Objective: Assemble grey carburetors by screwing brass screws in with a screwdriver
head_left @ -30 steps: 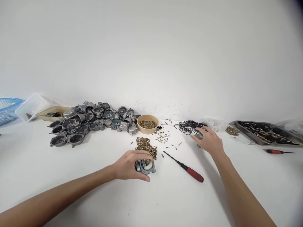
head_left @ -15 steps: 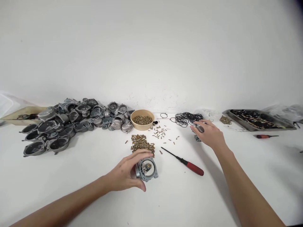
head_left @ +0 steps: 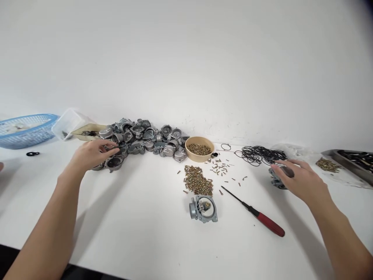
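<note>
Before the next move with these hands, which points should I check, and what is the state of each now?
1. Left hand has reached the pile of grey metal housings: ok, its fingers touch a housing at the near edge.
2. Left hand has a firm hold on one housing: cannot tell, the fingers hide the contact.
3. Right hand rests on a separate small metal part: ok, but whether it grips it, cannot tell.
4. Open housing lies free, no hand on it: ok.
5. Red-handled screwdriver lies clear of both hands: ok.
6. Loose brass screws lie apart from the open housing: not ok, the heap almost touches it.
</note>
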`<state>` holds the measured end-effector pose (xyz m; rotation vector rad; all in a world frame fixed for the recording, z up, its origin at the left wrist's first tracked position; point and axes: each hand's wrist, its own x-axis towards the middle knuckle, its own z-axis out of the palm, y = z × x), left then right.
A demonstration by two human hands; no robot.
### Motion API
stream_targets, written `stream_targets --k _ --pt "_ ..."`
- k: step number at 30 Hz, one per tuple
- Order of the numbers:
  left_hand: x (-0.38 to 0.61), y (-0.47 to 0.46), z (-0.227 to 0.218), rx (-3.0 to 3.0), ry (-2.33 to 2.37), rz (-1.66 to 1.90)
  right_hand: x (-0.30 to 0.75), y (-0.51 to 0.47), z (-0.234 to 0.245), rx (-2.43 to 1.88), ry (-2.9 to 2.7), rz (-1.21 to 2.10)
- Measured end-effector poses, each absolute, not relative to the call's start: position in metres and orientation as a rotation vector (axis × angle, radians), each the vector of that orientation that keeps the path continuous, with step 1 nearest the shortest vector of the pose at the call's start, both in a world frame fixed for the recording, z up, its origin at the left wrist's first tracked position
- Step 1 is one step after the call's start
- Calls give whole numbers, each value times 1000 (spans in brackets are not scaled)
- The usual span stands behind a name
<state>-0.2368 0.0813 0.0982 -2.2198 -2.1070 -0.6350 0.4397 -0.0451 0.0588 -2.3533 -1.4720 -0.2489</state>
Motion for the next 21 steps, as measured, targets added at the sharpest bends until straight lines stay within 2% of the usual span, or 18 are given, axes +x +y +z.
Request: stream_targets --k 3,6,11,21 --pt "-250 83 89 -2386 -2291 -267 433 -48 63 -2448 -1341 -197" --pt "-244 84 82 -2364 -2359 -58 419 -51 64 -2349 -1305 -392" --pt "-225 82 81 -2251 -2335 -88 392 -53 58 -1906 -1379 -857" --pt "-204 75 95 -2028 -2432 -300 362 -57 69 -1596 -1531 -850"
